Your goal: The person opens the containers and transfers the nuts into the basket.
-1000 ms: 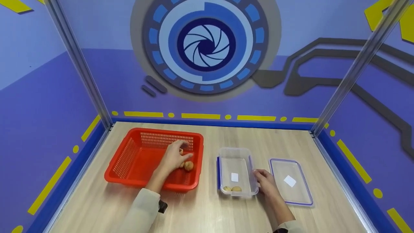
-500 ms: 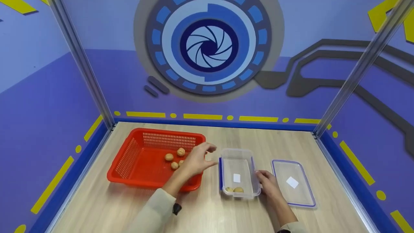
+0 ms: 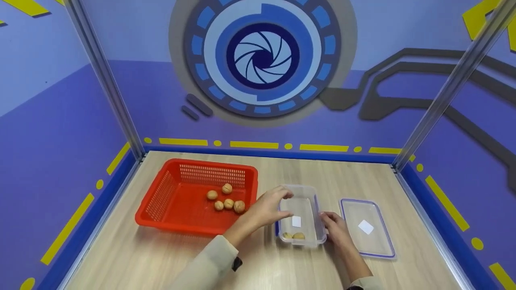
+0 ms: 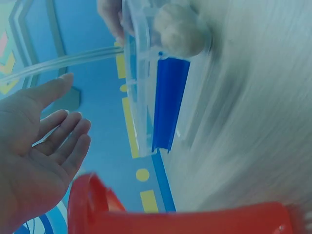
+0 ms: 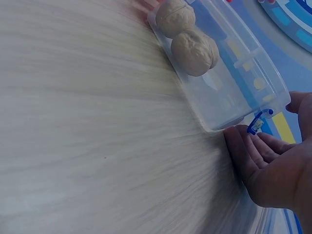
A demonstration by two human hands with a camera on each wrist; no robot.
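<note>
My left hand hovers over the left rim of a clear plastic food container. Its thumb and fingers are spread apart; in the left wrist view nothing shows between them. My right hand holds the container's right wall, thumb at the rim and fingers low by a blue clip. Two walnuts lie at the container's near end. Several more walnuts sit in the right part of a red plastic basket to the left.
The container's lid, with a blue-purple edge, lies flat right of my right hand. A wooden tabletop bears everything. Printed panels and metal posts enclose the back and sides.
My left hand has moved right, out of the basket and over the container's left rim, uncovering the walnuts in the basket. My right hand stays on the container.
</note>
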